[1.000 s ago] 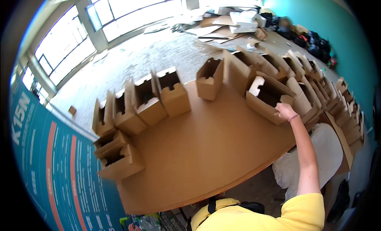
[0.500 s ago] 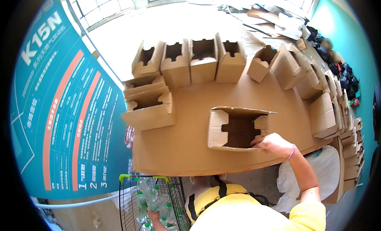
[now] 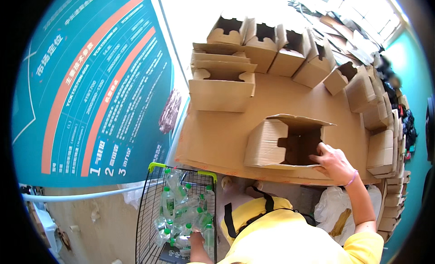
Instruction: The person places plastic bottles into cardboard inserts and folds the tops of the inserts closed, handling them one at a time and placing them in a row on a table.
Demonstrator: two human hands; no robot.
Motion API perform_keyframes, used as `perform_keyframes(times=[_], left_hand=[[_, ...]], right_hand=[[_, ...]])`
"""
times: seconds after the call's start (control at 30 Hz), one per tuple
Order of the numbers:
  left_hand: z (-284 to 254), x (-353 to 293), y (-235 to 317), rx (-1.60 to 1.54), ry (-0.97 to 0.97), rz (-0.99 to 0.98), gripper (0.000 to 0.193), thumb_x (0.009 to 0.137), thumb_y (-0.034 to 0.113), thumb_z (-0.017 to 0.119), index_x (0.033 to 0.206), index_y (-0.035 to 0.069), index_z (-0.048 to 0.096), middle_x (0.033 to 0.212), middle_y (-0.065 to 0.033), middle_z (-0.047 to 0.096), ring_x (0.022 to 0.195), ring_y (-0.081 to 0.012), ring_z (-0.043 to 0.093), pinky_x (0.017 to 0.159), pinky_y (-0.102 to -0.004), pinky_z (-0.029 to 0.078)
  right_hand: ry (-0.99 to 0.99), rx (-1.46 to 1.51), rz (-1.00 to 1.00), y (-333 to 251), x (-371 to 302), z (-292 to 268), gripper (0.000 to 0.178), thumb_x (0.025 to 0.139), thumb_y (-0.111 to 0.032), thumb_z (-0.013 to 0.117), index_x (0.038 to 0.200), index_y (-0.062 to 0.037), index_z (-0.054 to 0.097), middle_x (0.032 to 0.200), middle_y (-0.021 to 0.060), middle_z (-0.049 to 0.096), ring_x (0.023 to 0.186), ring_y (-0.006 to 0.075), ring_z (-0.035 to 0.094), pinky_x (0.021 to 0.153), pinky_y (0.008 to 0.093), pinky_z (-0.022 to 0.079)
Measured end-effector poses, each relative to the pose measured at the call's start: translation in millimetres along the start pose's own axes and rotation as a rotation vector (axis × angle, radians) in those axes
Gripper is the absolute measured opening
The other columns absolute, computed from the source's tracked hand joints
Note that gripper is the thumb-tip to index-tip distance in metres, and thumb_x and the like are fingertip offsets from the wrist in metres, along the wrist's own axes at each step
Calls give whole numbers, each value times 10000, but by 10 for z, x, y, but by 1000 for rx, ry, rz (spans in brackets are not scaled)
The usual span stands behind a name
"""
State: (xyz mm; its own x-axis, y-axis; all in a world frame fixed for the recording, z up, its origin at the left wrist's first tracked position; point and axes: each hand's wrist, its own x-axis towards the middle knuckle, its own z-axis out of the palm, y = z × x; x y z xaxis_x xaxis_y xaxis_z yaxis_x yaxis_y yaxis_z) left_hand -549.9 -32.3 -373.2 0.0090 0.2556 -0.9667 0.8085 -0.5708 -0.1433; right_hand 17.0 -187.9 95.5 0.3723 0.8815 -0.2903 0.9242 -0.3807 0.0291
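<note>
The right hand (image 3: 336,164) pinches the cardboard carton (image 3: 272,144) near one corner, where light pressure should suffice; whether the left hand (image 3: 196,239), among plastic bottles (image 3: 169,203), grips one, I can't tell.

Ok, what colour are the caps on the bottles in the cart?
The visible bottle caps are green, best seen in the head view.

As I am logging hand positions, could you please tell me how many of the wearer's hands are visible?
2: the right hand, gripping the right end of the nearest open box, and the left hand, partly hidden, among bottles in the cart.
</note>
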Motion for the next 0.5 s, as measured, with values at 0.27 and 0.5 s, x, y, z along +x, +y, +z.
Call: perform_keyframes(times=[0.27,0.5], left_hand=[[174,51,-65,-141,56,318,675,610,469,781,1075,-10,682,1092,-228,676,1045,-351,653,932,-429,503],[235,278,198,-361,107,54,800,512,512,882,1007,-78,664,1035,-211,697,1025,-329,667,862,-399,528]], right_hand=[[3,89,-32,77,38,122,154,785,-235,723,839,-92,744,953,82,629,861,277,616,721,396,508],[10,119,-4,49,-16,229,142,801,-240,710,827,-102,733,993,67,624,881,273,609,742,386,518]])
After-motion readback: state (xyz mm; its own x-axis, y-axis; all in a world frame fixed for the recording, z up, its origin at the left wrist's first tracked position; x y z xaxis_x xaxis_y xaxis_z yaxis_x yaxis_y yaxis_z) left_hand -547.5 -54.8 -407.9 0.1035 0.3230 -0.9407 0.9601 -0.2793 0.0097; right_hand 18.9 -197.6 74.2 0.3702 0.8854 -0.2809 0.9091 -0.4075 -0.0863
